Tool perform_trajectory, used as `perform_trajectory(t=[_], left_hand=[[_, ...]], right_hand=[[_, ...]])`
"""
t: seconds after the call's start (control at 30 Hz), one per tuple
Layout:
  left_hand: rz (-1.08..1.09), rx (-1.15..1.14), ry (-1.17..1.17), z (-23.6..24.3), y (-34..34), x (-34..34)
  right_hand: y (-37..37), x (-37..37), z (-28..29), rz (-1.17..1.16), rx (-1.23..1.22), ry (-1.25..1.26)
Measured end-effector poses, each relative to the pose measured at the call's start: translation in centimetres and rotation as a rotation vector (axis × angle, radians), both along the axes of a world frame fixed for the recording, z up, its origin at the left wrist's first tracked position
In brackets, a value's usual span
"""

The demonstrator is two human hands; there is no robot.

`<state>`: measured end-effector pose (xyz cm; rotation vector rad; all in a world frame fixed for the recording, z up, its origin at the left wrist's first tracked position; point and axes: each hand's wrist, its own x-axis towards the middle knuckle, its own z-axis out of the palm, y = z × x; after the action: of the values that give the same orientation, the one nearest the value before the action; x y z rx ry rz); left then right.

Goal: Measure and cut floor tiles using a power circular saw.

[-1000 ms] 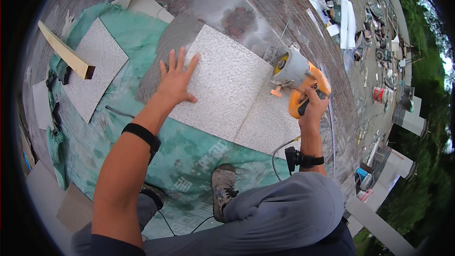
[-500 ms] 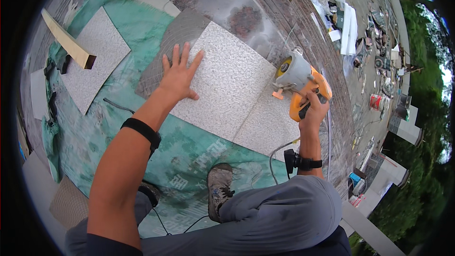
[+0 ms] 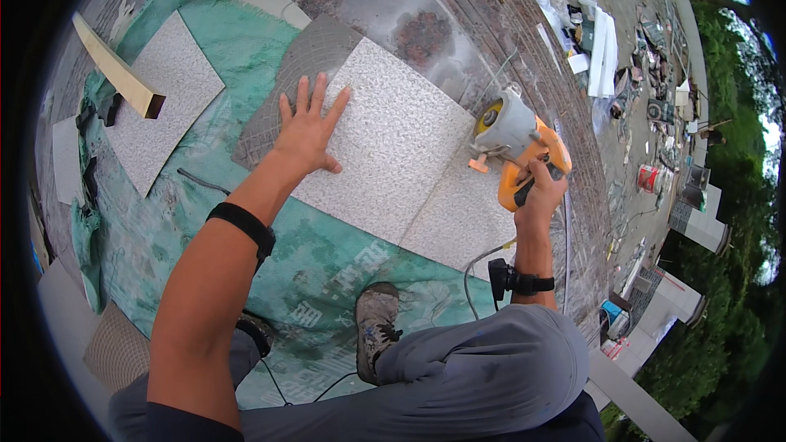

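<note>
A speckled light grey tile [image 3: 393, 131] lies in front of me, with a thin line running across it toward its right part. My left hand [image 3: 309, 133] rests spread on its left edge, fingers apart, partly over the darker grey ribbed piece [image 3: 270, 110] beside it. In my right hand [image 3: 542, 194] is an orange and grey handheld tile cutter [image 3: 517, 133], gripped by its handle. Its yellow-centred disc [image 3: 490, 116] faces left at the far end of that line. Whether the blade touches the tile I cannot tell.
Green sheeting [image 3: 327, 254] lies under the tile and my shoe [image 3: 378, 327]. Another speckled tile [image 3: 168, 106] and a pale rectangular tube [image 3: 119, 69] are at the left. A cable [image 3: 470, 278] runs below the cutter. Rubble and a white bucket [image 3: 651, 178] lie farther right.
Almost nothing differs. The whole view has shifted very slightly; both hands and the cutter keep their places on the tile.
</note>
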<state>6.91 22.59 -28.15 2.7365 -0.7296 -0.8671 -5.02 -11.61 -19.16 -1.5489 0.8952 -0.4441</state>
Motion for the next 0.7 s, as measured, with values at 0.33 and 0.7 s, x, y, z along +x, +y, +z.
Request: perform_trajectory(t=[0.33, 0.7], left_hand=[[-0.003, 0.018, 0.021, 0.11, -0.13, 0.04], [-0.004, 0.04, 0.017, 0.11, -0.16, -0.08]], right_hand=[[0.22, 0.1, 0.28, 0.007, -0.018, 0.024], [0.42, 0.14, 0.38, 0.018, -0.03, 0.033]])
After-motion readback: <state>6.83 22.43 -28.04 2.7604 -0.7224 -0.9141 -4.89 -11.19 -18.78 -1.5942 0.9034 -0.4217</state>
